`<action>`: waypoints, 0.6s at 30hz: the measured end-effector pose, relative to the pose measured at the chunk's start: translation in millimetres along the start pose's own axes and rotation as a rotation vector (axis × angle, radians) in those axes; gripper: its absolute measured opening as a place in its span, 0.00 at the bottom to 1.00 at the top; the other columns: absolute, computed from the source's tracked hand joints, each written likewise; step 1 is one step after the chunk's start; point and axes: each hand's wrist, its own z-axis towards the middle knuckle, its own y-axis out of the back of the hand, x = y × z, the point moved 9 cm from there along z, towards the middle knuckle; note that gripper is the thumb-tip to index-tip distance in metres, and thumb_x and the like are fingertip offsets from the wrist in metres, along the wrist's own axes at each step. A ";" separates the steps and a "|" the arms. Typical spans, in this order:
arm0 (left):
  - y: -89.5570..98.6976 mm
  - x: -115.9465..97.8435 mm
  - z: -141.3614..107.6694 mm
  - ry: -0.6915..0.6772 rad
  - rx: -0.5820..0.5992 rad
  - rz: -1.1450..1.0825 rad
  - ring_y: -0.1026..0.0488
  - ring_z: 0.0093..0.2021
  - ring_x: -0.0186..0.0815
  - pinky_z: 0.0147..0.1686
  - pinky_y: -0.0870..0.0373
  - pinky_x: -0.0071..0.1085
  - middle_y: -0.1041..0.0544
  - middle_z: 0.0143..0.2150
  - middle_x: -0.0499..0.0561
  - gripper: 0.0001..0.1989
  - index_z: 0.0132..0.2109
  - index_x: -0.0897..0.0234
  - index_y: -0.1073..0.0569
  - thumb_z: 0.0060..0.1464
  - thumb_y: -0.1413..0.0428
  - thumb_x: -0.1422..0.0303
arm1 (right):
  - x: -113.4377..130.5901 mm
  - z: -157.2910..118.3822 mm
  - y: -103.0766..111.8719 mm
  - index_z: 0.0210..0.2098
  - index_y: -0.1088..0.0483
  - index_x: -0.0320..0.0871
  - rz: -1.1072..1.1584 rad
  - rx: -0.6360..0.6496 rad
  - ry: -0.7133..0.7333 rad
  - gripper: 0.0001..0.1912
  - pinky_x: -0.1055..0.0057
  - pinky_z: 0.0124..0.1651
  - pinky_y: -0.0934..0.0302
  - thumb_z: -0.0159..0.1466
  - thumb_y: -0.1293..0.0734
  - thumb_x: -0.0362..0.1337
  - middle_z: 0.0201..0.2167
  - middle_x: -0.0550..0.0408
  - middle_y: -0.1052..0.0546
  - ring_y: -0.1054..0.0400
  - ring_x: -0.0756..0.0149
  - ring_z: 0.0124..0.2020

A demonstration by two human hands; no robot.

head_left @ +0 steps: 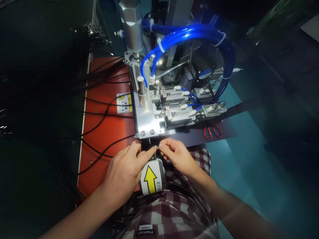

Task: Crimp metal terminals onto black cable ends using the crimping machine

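Thin coloured wires (157,147) show as a small bit between my fingertips, just in front of the metal machine (149,127). My left hand (124,169) is closed, with its thumb and index finger pinched at the left end of the wires. From the right, my right hand (178,155) pinches their other end between thumb and fingertips. Black cables (109,146) run over the red plate towards my left hand and the machine. Below the hands sits a rounded part with a yellow arrow label (150,179). My fingers hide most of what they grip.
Blue air hoses (191,33) arch above the machine's clamps and cylinders. Red-handled scissors (212,132) lie at its right. A warning label (124,103) is stuck to the red plate (107,124). A dark bundle of cables (99,79) hangs at the left.
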 end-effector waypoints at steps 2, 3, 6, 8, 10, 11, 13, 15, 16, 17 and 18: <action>-0.1 0.2 0.1 0.004 0.005 0.006 0.36 0.26 0.34 0.21 0.40 0.27 0.37 0.30 0.50 0.20 0.51 0.63 0.27 0.56 0.54 0.79 | 0.0 0.2 0.6 0.26 0.36 0.41 -0.006 -0.008 0.006 0.13 0.72 0.26 0.48 0.61 0.36 0.44 0.20 0.62 0.37 0.45 0.72 0.21; -0.2 0.2 0.1 0.004 0.005 0.006 0.36 0.26 0.34 0.22 0.40 0.27 0.37 0.30 0.50 0.19 0.51 0.63 0.27 0.56 0.55 0.78 | 0.2 0.3 1.0 0.26 0.36 0.41 -0.011 -0.015 0.010 0.13 0.72 0.26 0.48 0.61 0.36 0.44 0.20 0.62 0.37 0.44 0.72 0.21; -0.8 0.3 0.1 0.001 0.009 0.003 0.36 0.26 0.35 0.22 0.40 0.27 0.37 0.30 0.50 0.19 0.51 0.62 0.27 0.57 0.54 0.77 | 1.0 0.3 2.2 0.26 0.36 0.42 -0.023 -0.032 0.023 0.12 0.72 0.26 0.48 0.60 0.36 0.43 0.20 0.61 0.37 0.44 0.72 0.21; -1.3 0.9 0.0 0.003 0.014 0.003 0.36 0.26 0.35 0.22 0.40 0.27 0.37 0.30 0.50 0.19 0.51 0.62 0.27 0.57 0.54 0.78 | 1.4 0.0 2.6 0.27 0.36 0.41 -0.027 -0.036 0.030 0.11 0.73 0.25 0.48 0.61 0.36 0.42 0.21 0.61 0.37 0.45 0.72 0.21; -1.2 1.4 -0.1 0.005 0.015 0.007 0.36 0.26 0.34 0.22 0.40 0.27 0.37 0.30 0.50 0.19 0.51 0.61 0.27 0.56 0.54 0.78 | 2.0 -0.7 3.2 0.27 0.36 0.41 -0.039 -0.046 0.042 0.11 0.73 0.25 0.49 0.61 0.37 0.41 0.21 0.61 0.37 0.46 0.72 0.22; -1.1 1.4 0.0 0.006 0.016 0.009 0.36 0.26 0.34 0.22 0.40 0.27 0.37 0.29 0.50 0.19 0.51 0.61 0.27 0.56 0.54 0.79 | 2.6 -1.1 3.7 0.27 0.37 0.41 -0.051 -0.055 0.052 0.10 0.73 0.25 0.50 0.61 0.37 0.41 0.21 0.61 0.38 0.46 0.72 0.22; -1.5 1.3 0.3 0.008 0.024 0.010 0.36 0.26 0.35 0.23 0.40 0.27 0.37 0.29 0.50 0.19 0.52 0.61 0.28 0.56 0.54 0.78 | 4.7 -2.4 4.7 0.27 0.37 0.41 -0.090 -0.081 0.081 0.10 0.73 0.26 0.49 0.62 0.38 0.40 0.21 0.61 0.38 0.46 0.72 0.22; -2.5 0.9 0.9 0.010 0.038 0.011 0.36 0.27 0.35 0.23 0.39 0.28 0.37 0.29 0.50 0.19 0.51 0.61 0.28 0.57 0.53 0.78 | 7.9 -4.1 5.3 0.28 0.37 0.42 -0.141 -0.112 0.114 0.09 0.73 0.27 0.48 0.63 0.39 0.39 0.22 0.61 0.38 0.45 0.71 0.23; -2.9 0.7 1.2 0.010 0.043 0.014 0.36 0.27 0.35 0.23 0.39 0.28 0.36 0.30 0.50 0.19 0.51 0.61 0.28 0.57 0.53 0.78 | 10.2 -5.1 5.5 0.28 0.37 0.42 -0.171 -0.127 0.135 0.09 0.72 0.27 0.47 0.63 0.39 0.39 0.23 0.60 0.38 0.45 0.71 0.24; -3.1 0.3 1.5 0.009 0.043 0.018 0.35 0.27 0.36 0.23 0.39 0.28 0.36 0.30 0.50 0.18 0.51 0.61 0.27 0.57 0.53 0.77 | 13.1 -6.3 5.6 0.28 0.37 0.42 -0.210 -0.143 0.158 0.09 0.72 0.28 0.47 0.63 0.40 0.38 0.23 0.60 0.37 0.44 0.71 0.24; -3.1 -0.1 1.8 0.005 0.042 0.023 0.36 0.27 0.36 0.23 0.39 0.28 0.36 0.30 0.50 0.18 0.51 0.61 0.27 0.57 0.53 0.77 | 16.4 -7.6 5.8 0.28 0.37 0.42 -0.259 -0.161 0.183 0.09 0.72 0.28 0.46 0.63 0.40 0.37 0.23 0.60 0.36 0.43 0.70 0.24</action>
